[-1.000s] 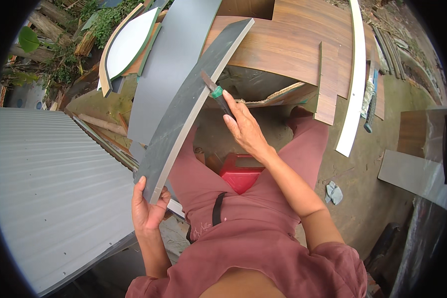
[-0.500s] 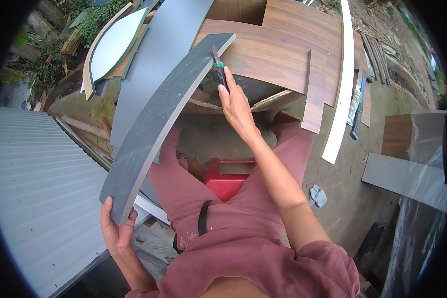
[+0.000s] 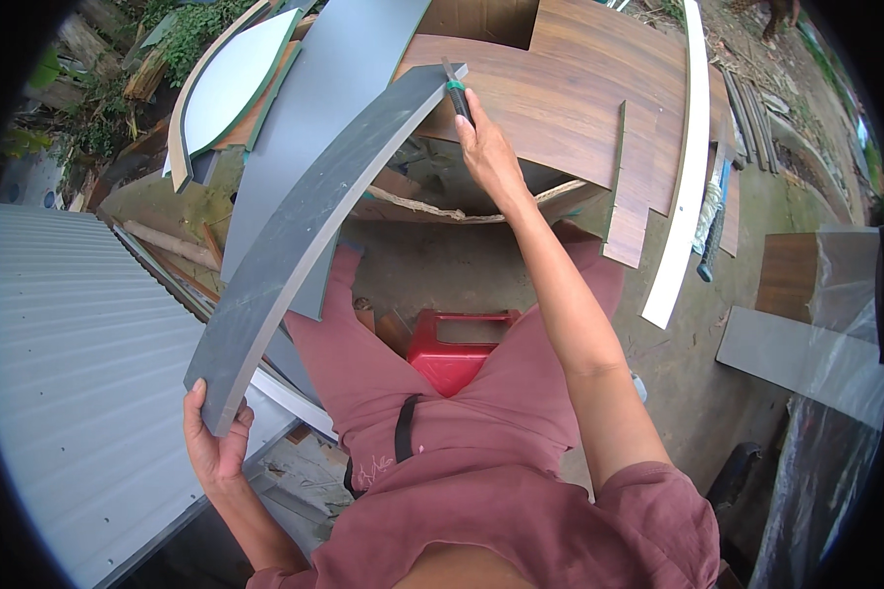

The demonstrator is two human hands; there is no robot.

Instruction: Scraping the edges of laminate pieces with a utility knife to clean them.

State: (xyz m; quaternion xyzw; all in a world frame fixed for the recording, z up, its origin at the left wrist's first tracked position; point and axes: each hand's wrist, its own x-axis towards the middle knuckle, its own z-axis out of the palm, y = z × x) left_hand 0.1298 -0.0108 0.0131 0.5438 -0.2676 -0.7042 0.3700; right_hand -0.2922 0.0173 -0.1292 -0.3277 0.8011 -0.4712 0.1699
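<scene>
A long dark grey board point(image 3: 300, 231) slants from lower left up to the far middle. Its near end is gripped by my left hand point(image 3: 216, 437), thumb on the top face and fingers curled round the edge. My right hand point(image 3: 489, 152) is closed round the black handle of a utility knife point(image 3: 456, 88) with a green collar. The knife's blade lies at the board's far end, against or just over its pale right edge; whether it touches I cannot tell. Wood-grain brown panels point(image 3: 550, 98) lie beneath and beyond that far end.
A red plastic stool point(image 3: 449, 355) stands between my legs. To the left are a corrugated metal sheet point(image 3: 79, 363) and a blue-grey panel point(image 3: 314, 108). A white strip point(image 3: 680, 196) and a black-handled tool point(image 3: 709, 245) lie on the right, with a grey board point(image 3: 801, 358) beyond.
My right hand and the knife have moved right and away, to the board's far corner. The board's near end has shifted slightly left and away with my left hand.
</scene>
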